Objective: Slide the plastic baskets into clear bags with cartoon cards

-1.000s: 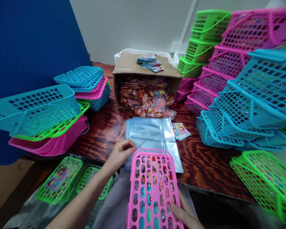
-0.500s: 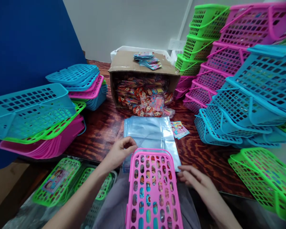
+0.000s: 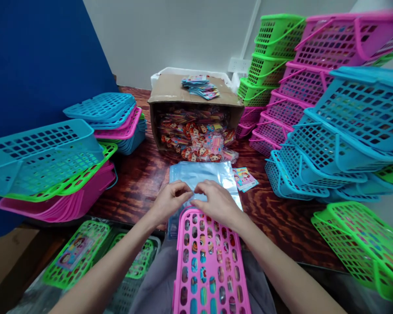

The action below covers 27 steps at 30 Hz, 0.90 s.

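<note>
A pink lidded basket [image 3: 212, 261] filled with small colourful items rests on my lap, its far end at the table edge. Just beyond that end, over a stack of silvery-blue plastic bags [image 3: 196, 172], my two hands meet. My left hand [image 3: 172, 198] is closed in a pinch, its fingertips near my right hand's. My right hand [image 3: 216, 200] is also pinched, with its heel over the basket's far end. Whatever lies between the fingertips is too small to make out. Printed cards [image 3: 245, 179] lie right of the bags.
An open cardboard box [image 3: 167, 89] of packaged items stands behind the bags, cards on top. Blue baskets [image 3: 46, 144] and pink ones [image 3: 81, 196] are stacked left. Tall stacks of green [image 3: 278, 39], pink [image 3: 340, 43] and blue baskets [image 3: 363, 109] stand right. Green baskets [image 3: 78, 253] sit lower left.
My right hand has moved left and forward from beside the basket to meet my left hand above the bags, and its fingers have closed. My left hand has shifted slightly forward. The view has shifted slightly.
</note>
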{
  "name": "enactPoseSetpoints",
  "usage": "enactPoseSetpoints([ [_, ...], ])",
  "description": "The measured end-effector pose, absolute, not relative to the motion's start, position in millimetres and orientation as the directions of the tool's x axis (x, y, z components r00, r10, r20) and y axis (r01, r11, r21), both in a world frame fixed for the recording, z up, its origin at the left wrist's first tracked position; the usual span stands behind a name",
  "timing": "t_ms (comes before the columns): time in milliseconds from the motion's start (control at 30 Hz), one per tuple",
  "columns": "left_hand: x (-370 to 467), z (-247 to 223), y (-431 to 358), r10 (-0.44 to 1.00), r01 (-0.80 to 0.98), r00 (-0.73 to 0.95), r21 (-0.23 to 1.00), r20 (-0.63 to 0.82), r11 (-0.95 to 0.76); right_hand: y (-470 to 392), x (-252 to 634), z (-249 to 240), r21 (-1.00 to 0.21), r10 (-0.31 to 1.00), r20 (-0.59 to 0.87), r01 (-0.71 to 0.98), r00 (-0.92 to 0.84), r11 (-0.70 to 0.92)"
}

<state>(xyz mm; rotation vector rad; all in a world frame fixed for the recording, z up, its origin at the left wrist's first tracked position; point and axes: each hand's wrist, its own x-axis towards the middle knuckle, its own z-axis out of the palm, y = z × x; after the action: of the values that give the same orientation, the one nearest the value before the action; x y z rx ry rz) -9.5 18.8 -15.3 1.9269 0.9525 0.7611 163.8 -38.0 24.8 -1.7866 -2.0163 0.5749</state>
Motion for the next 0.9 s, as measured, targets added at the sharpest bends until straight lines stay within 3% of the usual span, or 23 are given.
enactPoseSetpoints([
  [133, -10, -16, 16, 0.878, 0.405, 0.429, 0.823, 0.213, -0.397, -32, 150, 27, -0.38, 0.995, -0.02, 0.921, -0.097, 0.083],
  [267, -17, -13, 10, 0.844, 0.479, 0.458, 0.723, 0.278, -0.498, -32, 163, 24, -0.26, 0.999, -0.026, 0.965, -0.045, 0.037],
  [433, -30, -9, 0, 0.734, 0.523, 0.612, 0.546, 0.294, -0.655, -51, 193, 19, -0.202, 0.999, -0.04, 0.979, 0.035, -0.042],
  [600, -33, -12, -12, 0.728, 0.61, 0.642, 0.414, 0.241, -0.675, -68, 200, 15, -0.167, 0.988, -0.016, 0.974, 0.154, -0.155],
  [900, -34, -17, -18, 0.777, 0.645, 0.588, 0.451, 0.225, -0.618, -67, 222, 24, -0.101, 0.983, -0.079, 0.98, 0.166, -0.174],
])
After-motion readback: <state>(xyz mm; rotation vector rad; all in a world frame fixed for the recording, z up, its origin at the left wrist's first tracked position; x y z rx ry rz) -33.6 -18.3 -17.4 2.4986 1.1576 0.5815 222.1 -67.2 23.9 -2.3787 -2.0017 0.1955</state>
